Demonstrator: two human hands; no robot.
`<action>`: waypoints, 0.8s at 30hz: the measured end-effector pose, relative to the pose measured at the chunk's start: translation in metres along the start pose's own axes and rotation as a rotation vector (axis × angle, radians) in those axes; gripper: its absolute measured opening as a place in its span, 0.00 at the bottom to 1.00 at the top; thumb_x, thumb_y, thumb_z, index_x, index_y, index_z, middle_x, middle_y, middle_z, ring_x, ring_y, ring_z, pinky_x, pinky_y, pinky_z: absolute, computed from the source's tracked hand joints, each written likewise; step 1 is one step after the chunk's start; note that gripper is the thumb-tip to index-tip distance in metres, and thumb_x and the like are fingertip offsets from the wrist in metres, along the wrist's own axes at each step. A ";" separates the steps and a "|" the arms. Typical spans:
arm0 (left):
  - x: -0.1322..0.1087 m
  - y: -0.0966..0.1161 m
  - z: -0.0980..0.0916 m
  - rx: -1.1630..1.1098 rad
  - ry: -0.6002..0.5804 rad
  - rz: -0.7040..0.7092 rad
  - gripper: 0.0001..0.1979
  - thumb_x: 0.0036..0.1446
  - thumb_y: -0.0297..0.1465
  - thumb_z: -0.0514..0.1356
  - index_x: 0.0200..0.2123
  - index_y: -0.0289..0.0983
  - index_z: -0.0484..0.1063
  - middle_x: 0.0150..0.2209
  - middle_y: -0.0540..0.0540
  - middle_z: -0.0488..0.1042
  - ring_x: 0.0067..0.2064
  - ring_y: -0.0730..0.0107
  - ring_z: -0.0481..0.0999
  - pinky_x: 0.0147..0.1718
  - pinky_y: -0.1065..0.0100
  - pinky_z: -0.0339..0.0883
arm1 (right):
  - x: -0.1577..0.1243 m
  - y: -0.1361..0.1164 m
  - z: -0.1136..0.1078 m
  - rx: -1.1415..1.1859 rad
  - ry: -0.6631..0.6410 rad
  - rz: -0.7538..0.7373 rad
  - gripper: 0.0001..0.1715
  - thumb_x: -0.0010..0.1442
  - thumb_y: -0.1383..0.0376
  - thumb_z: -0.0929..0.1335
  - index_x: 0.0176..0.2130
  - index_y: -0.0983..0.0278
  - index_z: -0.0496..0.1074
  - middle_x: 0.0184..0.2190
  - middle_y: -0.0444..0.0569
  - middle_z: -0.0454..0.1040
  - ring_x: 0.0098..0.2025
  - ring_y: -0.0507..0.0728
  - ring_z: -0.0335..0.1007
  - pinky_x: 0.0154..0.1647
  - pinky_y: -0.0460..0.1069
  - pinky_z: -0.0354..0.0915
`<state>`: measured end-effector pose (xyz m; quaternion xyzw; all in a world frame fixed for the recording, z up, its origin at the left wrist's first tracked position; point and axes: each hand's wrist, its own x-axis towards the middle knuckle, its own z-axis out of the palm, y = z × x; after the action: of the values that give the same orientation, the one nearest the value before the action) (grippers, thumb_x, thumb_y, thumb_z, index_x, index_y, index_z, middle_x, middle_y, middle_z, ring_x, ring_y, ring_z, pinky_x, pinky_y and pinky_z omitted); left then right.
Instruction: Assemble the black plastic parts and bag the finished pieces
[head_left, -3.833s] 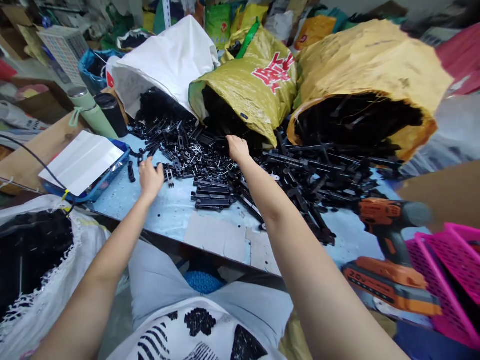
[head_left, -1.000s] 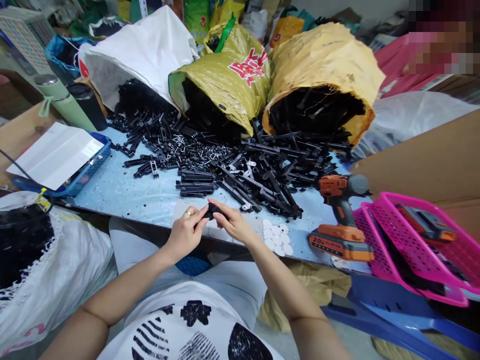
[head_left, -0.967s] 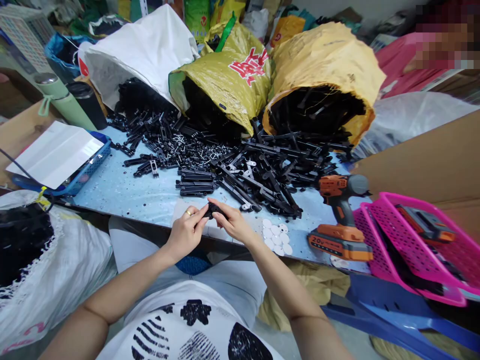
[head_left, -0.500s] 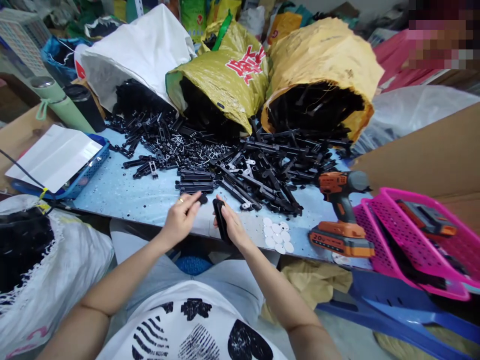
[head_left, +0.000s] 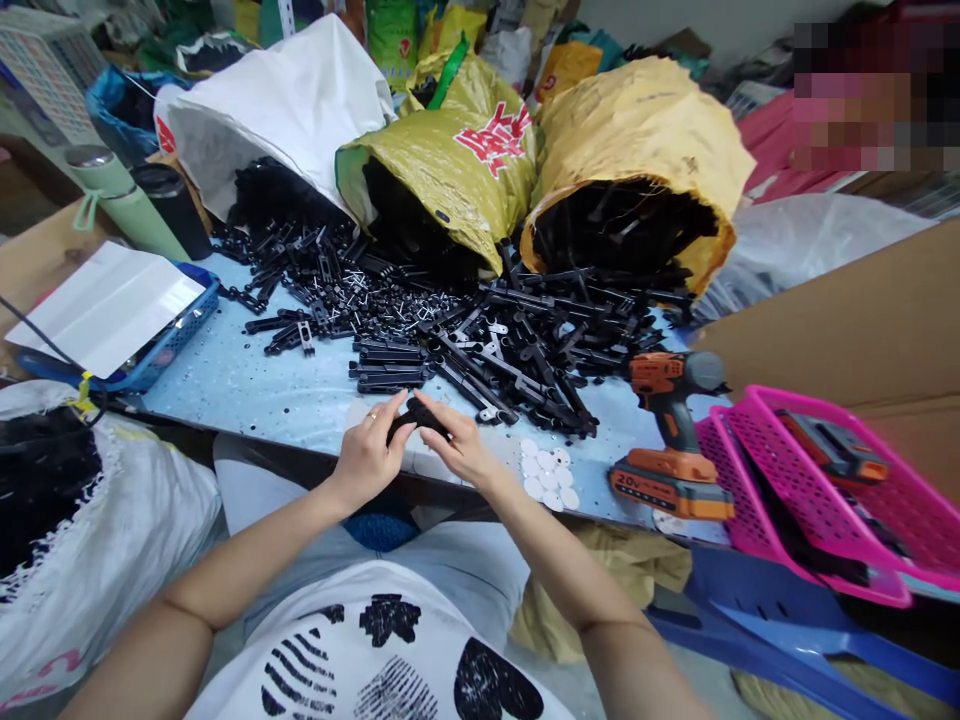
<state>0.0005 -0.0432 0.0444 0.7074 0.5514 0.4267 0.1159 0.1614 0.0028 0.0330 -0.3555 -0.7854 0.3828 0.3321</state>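
Observation:
My left hand [head_left: 369,452] and my right hand [head_left: 459,448] meet at the near edge of the blue table [head_left: 255,385], both pinched on a small black plastic part [head_left: 417,416] held between them. A ring shows on my left hand. Beyond the hands lies a neat stack of black bars [head_left: 388,365] and a wide heap of loose black plastic parts [head_left: 480,320]. Several white discs [head_left: 549,475] lie on the table just right of my right hand.
Three sacks spill black parts at the back: a white sack [head_left: 281,100], a green-yellow sack [head_left: 457,160], a yellow sack [head_left: 645,150]. An orange cordless drill [head_left: 671,430] stands right, beside pink baskets [head_left: 817,480]. A blue tray with white paper [head_left: 112,305] and two flasks [head_left: 142,205] sit left.
Half a second ago my hands were apart, each with its own black piece; now they have come together on one black part. Earlier both hands reached into the heap.

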 end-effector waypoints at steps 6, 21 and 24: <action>0.003 0.013 0.016 -0.055 0.359 0.052 0.18 0.65 0.29 0.46 0.56 0.37 0.63 0.42 0.40 0.70 0.42 0.68 0.72 0.42 0.66 0.69 | -0.005 -0.012 0.037 0.093 0.355 -0.009 0.30 0.66 0.53 0.56 0.63 0.61 0.57 0.54 0.53 0.68 0.55 0.59 0.64 0.58 0.55 0.61; -0.021 -0.036 0.030 0.219 -0.124 -0.158 0.26 0.59 0.28 0.53 0.61 0.37 0.55 0.57 0.33 0.61 0.59 0.48 0.60 0.54 0.46 0.56 | 0.058 0.064 -0.030 -0.882 0.085 0.180 0.26 0.65 0.66 0.54 0.60 0.69 0.59 0.48 0.60 0.70 0.48 0.62 0.63 0.47 0.55 0.62; 0.001 -0.039 0.023 0.376 -0.516 0.221 0.24 0.57 0.23 0.52 0.56 0.43 0.63 0.54 0.39 0.66 0.60 0.50 0.59 0.58 0.42 0.44 | 0.086 0.081 -0.054 -1.077 0.004 0.252 0.28 0.61 0.73 0.55 0.60 0.74 0.57 0.45 0.64 0.70 0.47 0.64 0.61 0.43 0.55 0.62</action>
<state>-0.0092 -0.0212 0.0056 0.8565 0.4929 0.1345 0.0725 0.1835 0.1289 0.0131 -0.5671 -0.8209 -0.0367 0.0565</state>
